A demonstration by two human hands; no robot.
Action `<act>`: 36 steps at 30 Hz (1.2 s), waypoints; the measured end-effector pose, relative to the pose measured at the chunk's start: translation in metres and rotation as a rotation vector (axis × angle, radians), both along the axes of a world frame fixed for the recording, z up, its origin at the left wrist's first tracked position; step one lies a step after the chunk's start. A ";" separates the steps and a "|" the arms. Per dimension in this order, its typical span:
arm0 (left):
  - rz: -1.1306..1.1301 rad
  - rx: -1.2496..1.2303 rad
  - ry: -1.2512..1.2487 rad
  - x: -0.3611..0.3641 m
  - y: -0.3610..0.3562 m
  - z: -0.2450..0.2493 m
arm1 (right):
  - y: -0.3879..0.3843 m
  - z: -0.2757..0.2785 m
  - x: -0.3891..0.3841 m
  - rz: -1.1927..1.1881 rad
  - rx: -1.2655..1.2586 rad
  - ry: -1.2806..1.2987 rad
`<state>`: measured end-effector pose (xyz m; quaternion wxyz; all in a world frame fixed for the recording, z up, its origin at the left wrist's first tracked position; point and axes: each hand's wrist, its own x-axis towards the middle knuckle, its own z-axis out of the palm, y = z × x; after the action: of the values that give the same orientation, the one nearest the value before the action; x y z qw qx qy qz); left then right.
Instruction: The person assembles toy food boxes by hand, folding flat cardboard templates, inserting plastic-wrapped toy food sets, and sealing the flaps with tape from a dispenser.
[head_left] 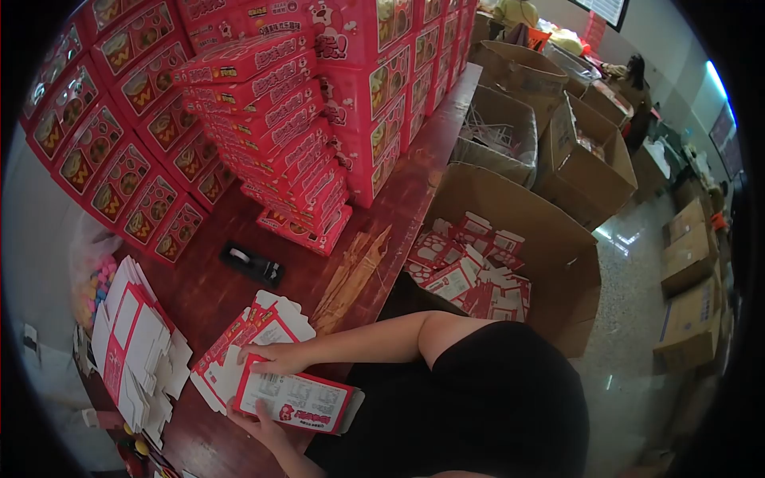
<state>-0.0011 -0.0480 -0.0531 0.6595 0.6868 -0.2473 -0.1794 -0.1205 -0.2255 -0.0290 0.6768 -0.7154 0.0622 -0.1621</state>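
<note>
A red-and-white printed carton [307,398] is between my two hands, its printed panel facing up and a plain flap sticking out at its right end. My right hand [275,358] holds its upper left edge with bent fingers. At its lower left edge, my left hand [259,426] grips with the thumb on the panel; some of its fingers are hidden underneath. Flat carton blanks [227,354] lie on the table just beyond the carton. More folded blanks [131,350] are stacked at the left, white sides largely showing.
Closed red boxes [271,119] form a tall pile on the red table [207,275], before a wall of larger boxes [159,127]. A black tape dispenser [251,264] lies nearby. A big cardboard box [558,271] right of the table holds cartons. People are in the background.
</note>
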 end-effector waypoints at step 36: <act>0.052 0.015 0.063 0.034 0.007 -0.001 | -0.021 0.001 0.006 0.073 0.117 -0.124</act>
<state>0.0328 -0.0411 -0.0542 0.6661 0.6921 -0.2072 -0.1856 -0.1148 -0.2461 -0.0281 0.7255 -0.6649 0.0032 -0.1773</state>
